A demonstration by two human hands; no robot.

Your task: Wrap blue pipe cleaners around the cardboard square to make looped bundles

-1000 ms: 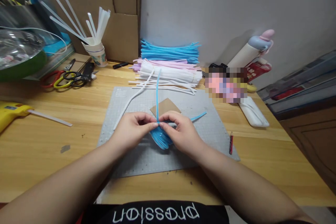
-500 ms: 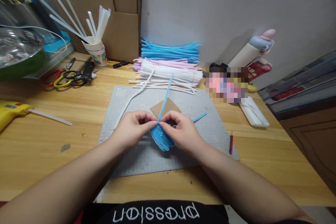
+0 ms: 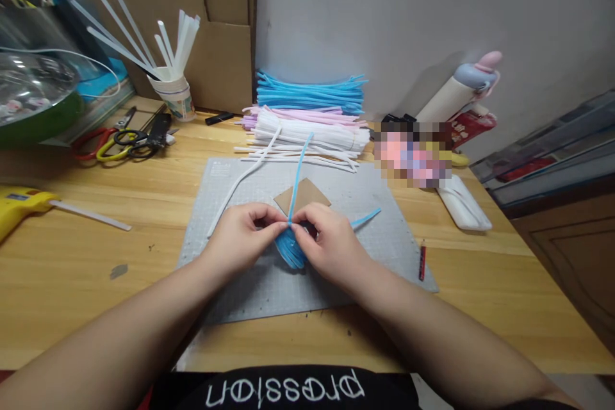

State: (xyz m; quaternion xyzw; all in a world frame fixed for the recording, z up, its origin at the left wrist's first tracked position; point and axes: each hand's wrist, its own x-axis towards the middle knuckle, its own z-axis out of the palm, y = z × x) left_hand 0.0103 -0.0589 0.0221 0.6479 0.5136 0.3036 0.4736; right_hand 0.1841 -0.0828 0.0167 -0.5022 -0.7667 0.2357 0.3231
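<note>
A bunch of looped blue pipe cleaners (image 3: 291, 252) hangs between my two hands, over the grey cutting mat (image 3: 240, 295). My left hand (image 3: 247, 230) pinches it at the top with thumb and index finger. My right hand (image 3: 329, 237) pinches the same spot from the other side, fingertips nearly touching the left ones. One blue stem stands up from the pinch, and another end sticks out beyond my right hand. A brown cardboard square (image 3: 310, 194) lies on the mat behind the bunch. To the left of it rests a bent white pipe cleaner (image 3: 234, 191).
Bundles of blue (image 3: 310, 95) and white pipe cleaners (image 3: 312, 131) lie at the back. On the left are a yellow glue gun (image 3: 24, 208), scissors (image 3: 103, 141) and a cup of glue sticks (image 3: 175, 93). A pencil (image 3: 422, 261), white case (image 3: 464, 204) and bottle (image 3: 446, 99) are right.
Both hands keep their pinch. The looped bunch has turned slightly and shows less below my right fingers; the upright blue stem leans a little differently.
</note>
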